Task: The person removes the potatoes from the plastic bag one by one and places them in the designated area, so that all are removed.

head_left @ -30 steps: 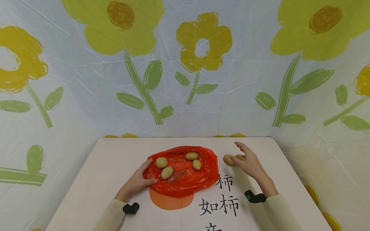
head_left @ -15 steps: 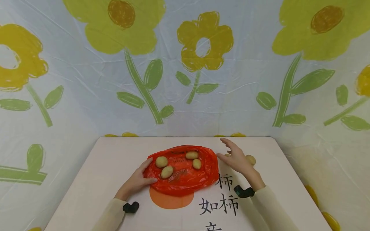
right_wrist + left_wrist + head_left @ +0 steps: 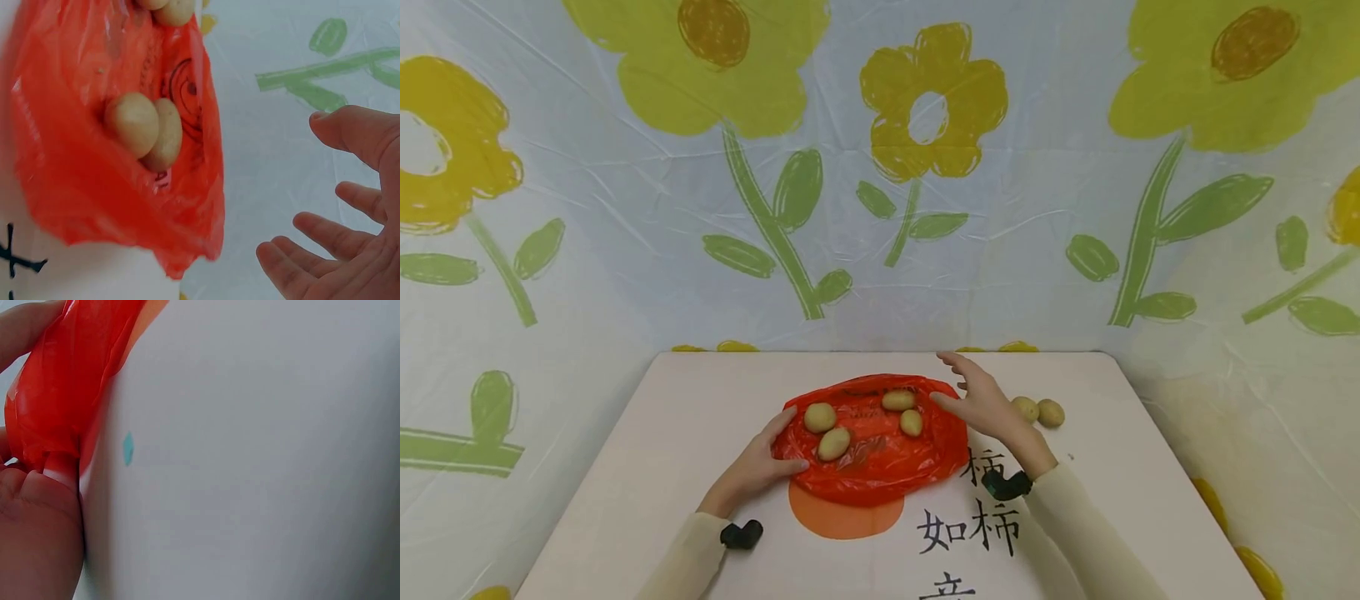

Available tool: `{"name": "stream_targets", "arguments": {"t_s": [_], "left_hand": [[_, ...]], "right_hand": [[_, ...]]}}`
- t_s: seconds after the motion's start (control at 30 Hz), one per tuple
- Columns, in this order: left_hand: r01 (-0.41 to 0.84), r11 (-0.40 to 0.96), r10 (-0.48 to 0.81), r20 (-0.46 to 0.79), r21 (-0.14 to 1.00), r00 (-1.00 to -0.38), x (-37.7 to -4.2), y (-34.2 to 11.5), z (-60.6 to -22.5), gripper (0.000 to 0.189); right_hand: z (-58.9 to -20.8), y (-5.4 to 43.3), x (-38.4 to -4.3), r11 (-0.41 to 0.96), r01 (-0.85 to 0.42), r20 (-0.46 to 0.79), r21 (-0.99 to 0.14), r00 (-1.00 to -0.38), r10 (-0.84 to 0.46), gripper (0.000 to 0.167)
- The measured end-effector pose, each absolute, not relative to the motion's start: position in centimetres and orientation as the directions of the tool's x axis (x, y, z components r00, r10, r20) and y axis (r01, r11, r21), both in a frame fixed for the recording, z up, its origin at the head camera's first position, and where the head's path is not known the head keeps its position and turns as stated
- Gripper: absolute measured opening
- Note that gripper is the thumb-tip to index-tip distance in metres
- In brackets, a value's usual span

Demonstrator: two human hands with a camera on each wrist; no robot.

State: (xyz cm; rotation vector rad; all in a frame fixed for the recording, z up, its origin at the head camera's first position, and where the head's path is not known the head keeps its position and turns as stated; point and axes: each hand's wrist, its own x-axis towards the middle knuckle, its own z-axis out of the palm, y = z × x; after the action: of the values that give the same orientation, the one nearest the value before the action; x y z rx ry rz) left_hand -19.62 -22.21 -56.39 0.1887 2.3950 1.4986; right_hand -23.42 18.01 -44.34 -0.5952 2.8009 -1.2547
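A red plastic bag (image 3: 868, 454) lies spread on the table, its rim raised around several potatoes. In the head view, two potatoes (image 3: 820, 418) sit at its left side and two more potatoes (image 3: 912, 422) at its right. My left hand (image 3: 760, 462) grips the bag's left edge, thumb at the front; in the left wrist view red film covers part of a finger. My right hand (image 3: 988, 406) hovers by the bag's right rim, holding nothing. Its fingers are spread and slightly bent in the right wrist view. Just right of this hand, two potatoes (image 3: 1051, 413) rest on the table.
The white table (image 3: 700, 400) carries black written characters (image 3: 996, 529) at the front right and an orange printed shape (image 3: 846, 521) partly under the bag. A flower-patterned cloth (image 3: 1022, 208) hangs behind and around the table. Each wrist wears a black device (image 3: 741, 535).
My right hand has moved left from the two loose potatoes to the bag's right rim, uncovering those potatoes. The left hand and the bag have stayed in place.
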Motion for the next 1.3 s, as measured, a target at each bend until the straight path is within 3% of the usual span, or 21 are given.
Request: {"name": "stream_targets", "arguments": {"t_s": [0.6, 0.93, 1.3], "left_hand": [[-0.053, 0.449, 0.264, -0.190, 0.892, -0.946, -19.8, -22.1, -56.6, 0.101], [-0.055, 0.446, 0.264, -0.191, 0.893, -0.945, -19.7, -22.0, -56.2, 0.102], [-0.074, 0.440, 0.254, -0.204, 0.895, -0.946, -19.7, -22.1, -56.4, 0.103]], "right_hand": [[-44.4, 12.9, -25.8, 0.543, -0.350, 0.044, -0.763, -0.867, -0.497, 0.068], [-46.6, 10.1, -26.7, 0.467, -0.347, -0.012, -0.814, -0.792, -0.610, 0.063], [-48.4, 7.6, -25.6, 0.519, -0.409, -0.067, -0.751, -0.734, -0.676, 0.060]]}}
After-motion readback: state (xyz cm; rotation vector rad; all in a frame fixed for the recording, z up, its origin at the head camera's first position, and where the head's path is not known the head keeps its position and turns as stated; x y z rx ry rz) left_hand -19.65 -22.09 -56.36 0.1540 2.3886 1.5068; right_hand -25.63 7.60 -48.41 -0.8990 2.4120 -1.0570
